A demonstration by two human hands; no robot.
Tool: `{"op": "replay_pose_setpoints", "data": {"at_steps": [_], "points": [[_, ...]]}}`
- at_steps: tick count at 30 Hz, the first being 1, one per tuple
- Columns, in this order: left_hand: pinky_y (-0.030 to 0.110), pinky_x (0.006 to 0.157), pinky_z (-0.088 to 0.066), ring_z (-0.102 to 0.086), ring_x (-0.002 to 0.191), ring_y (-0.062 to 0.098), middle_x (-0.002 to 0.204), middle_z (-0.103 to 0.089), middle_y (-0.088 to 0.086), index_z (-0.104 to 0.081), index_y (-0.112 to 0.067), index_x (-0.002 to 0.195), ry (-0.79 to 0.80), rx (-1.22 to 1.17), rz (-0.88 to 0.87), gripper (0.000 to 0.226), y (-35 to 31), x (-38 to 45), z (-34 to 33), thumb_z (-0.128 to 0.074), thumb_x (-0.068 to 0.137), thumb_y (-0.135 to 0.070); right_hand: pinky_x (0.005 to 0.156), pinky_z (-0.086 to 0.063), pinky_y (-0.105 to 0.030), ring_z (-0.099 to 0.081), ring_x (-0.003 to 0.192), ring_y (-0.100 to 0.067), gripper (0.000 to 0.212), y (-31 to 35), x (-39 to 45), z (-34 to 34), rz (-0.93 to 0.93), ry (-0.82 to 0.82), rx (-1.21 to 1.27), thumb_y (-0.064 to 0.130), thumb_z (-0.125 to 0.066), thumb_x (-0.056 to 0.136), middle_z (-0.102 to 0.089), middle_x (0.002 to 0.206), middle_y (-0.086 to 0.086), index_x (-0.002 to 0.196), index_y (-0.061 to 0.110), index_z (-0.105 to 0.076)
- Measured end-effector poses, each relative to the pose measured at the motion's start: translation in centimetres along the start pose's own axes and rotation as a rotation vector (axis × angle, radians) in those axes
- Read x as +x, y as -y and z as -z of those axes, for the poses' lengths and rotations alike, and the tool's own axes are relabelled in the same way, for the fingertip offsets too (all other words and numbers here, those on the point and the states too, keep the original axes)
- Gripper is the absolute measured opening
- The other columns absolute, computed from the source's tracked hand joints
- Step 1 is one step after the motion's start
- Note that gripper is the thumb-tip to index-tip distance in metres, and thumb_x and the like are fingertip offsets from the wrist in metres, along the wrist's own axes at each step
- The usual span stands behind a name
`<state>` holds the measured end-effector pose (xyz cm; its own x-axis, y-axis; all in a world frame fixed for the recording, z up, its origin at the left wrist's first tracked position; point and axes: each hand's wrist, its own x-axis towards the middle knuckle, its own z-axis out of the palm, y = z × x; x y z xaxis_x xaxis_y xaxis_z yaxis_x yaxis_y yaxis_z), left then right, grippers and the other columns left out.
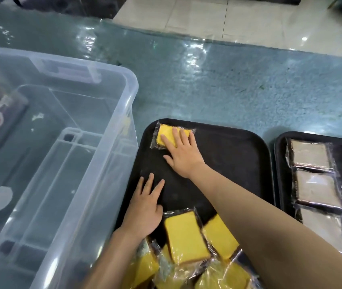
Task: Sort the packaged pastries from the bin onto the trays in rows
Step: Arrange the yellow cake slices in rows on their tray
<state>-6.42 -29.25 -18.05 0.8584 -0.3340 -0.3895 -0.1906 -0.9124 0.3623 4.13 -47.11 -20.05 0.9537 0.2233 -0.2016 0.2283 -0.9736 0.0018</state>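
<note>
A black tray (228, 155) is taken as the reference. One wrapped yellow pastry (165, 137) is positioned flat at the far left corner of this tray. The right hand (183, 157) is laid on that pastry with the fingers straight and spread; the fingertips press on the wrapper and the thumb rests on the tray surface just beside it. Nothing is gripped by this hand.

The left hand (147, 207) is placed palm down on the left part of the tray, nearer the person than the right hand, with fingers extended and flat. No item is held. The two hands are apart, with bare tray surface between them.

At the near edge of the tray, a loose pile of wrapped yellow pastries (186, 247) is heaped, some overlapping; the left hand's heel is just beside the pile.

To the left of the tray, touching or nearly touching its rim, a clear plastic bin (111, 126) is located. To the right of the tray, a second tray (278, 163) is located, on which pale wrapped pastries (312, 174) are arranged in rows.
</note>
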Motion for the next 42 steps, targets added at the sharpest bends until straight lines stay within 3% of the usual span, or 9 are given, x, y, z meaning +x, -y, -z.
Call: {"op": "replay_pose_setpoints", "data": {"at_steps": [8, 14, 20, 23, 25, 31, 35, 38, 42], "points": [[0.037, 0.12, -0.002, 0.009, 0.149, 0.025, 0.163, 0.0, 0.002, -0.02, -0.029, 0.154, -0.022, -0.135, 0.002, 0.06, -0.1, -0.1, 0.1, -0.042, 0.099, -0.021, 0.12, 0.0, -0.051, -0.005, 0.149, -0.03, 0.06, 0.5, -2.5, 1.3, -0.044, -0.051, 0.135, 0.053, -0.019, 0.101, -0.008, 0.162, -0.011, 0.155, 0.028, -0.009], [0.034, 0.12, -0.008, -0.002, 0.149, 0.021, 0.163, -0.01, 0.0, -0.03, -0.025, 0.151, 0.024, -0.231, 0.028, 0.053, -0.6, -0.3, 1.4, -0.045, 0.1, -0.027, 0.121, -0.002, -0.041, -0.009, 0.149, -0.022, 0.058, 0.1, -11.6, 1.2, -0.116, -0.03, 0.347, 0.047, -0.028, 0.103, -0.016, 0.162, -0.003, 0.155, 0.028, -0.013], [0.03, 0.117, -0.015, -0.012, 0.147, 0.01, 0.159, -0.022, -0.009, -0.035, -0.03, 0.148, 0.174, -0.258, -0.147, 0.048, -2.3, -2.7, 1.4, -0.046, 0.101, -0.032, 0.122, -0.005, -0.036, -0.01, 0.148, -0.013, 0.049, -0.9, -22.2, -1.2, -0.251, -0.024, 0.553, 0.039, -0.039, 0.101, -0.025, 0.158, 0.009, 0.149, 0.035, -0.032], [0.026, 0.115, -0.018, -0.019, 0.144, 0.007, 0.157, -0.026, -0.013, -0.036, -0.033, 0.147, 0.238, -0.252, -0.21, 0.047, -2.8, -3.3, 0.9, -0.044, 0.101, -0.035, 0.121, -0.012, -0.042, -0.017, 0.146, -0.008, 0.045, -0.9, -26.6, -2.4, -0.22, -0.104, 0.646, 0.048, -0.039, 0.095, -0.033, 0.152, 0.017, 0.137, 0.039, -0.049], [0.028, 0.116, -0.019, -0.02, 0.144, 0.008, 0.156, -0.027, -0.014, -0.036, -0.033, 0.147, 0.24, -0.211, -0.235, 0.047, -3.2, -3.5, 0.6, -0.044, 0.101, -0.035, 0.121, -0.007, -0.037, -0.014, 0.146, -0.003, 0.042, -1.2, -28.6, -2.7, -0.185, -0.11, 0.663, 0.051, -0.042, 0.093, -0.029, 0.152, 0.023, 0.132, 0.043, -0.052], [0.038, 0.12, -0.015, -0.014, 0.147, 0.014, 0.158, -0.024, -0.01, -0.03, -0.035, 0.149, 0.185, -0.059, -0.207, 0.05, -3.4, -2.8, 0.4, -0.041, 0.1, -0.04, 0.119, 0.009, -0.03, 0.006, 0.147, -0.001, 0.049, -3.2, -28.9, -2.4, -0.103, 0.072, 0.522, 0.057, -0.04, 0.094, -0.008, 0.158, 0.026, 0.142, 0.049, -0.036], [0.036, 0.12, -0.016, -0.018, 0.146, 0.012, 0.156, -0.029, -0.01, -0.035, -0.034, 0.147, 0.131, -0.182, -0.195, 0.048, -2.9, -2.0, 1.0, -0.044, 0.1, -0.037, 0.12, 0.009, -0.038, 0.004, 0.149, -0.013, 0.05, -3.4, -26.2, -2.3, -0.16, 0.063, 0.31, 0.049, -0.02, 0.099, 0.001, 0.159, 0.017, 0.15, 0.045, -0.021], [0.039, 0.12, -0.016, -0.013, 0.147, 0.012, 0.158, -0.026, -0.01, -0.034, -0.034, 0.147, 0.135, -0.185, -0.171, 0.049, -2.3, -1.4, 1.3, -0.045, 0.1, -0.038, 0.118, 0.013, -0.042, 0.007, 0.15, -0.022, 0.049, -3.6, -22.9, -2.2, -0.238, 0.046, 0.204, 0.036, -0.017, 0.106, 0.005, 0.162, 0.008, 0.153, 0.039, -0.009], [0.036, 0.12, -0.013, -0.007, 0.148, 0.011, 0.159, -0.02, -0.012, -0.034, -0.032, 0.148, 0.151, -0.165, -0.176, 0.049, -1.9, -0.9, 1.0, -0.045, 0.1, -0.038, 0.119, 0.009, -0.045, 0.003, 0.149, -0.031, 0.051, -4.5, -18.3, -2.8, -0.342, -0.014, 0.162, 0.033, -0.017, 0.104, 0.0, 0.163, -0.003, 0.155, 0.032, -0.007]]}}
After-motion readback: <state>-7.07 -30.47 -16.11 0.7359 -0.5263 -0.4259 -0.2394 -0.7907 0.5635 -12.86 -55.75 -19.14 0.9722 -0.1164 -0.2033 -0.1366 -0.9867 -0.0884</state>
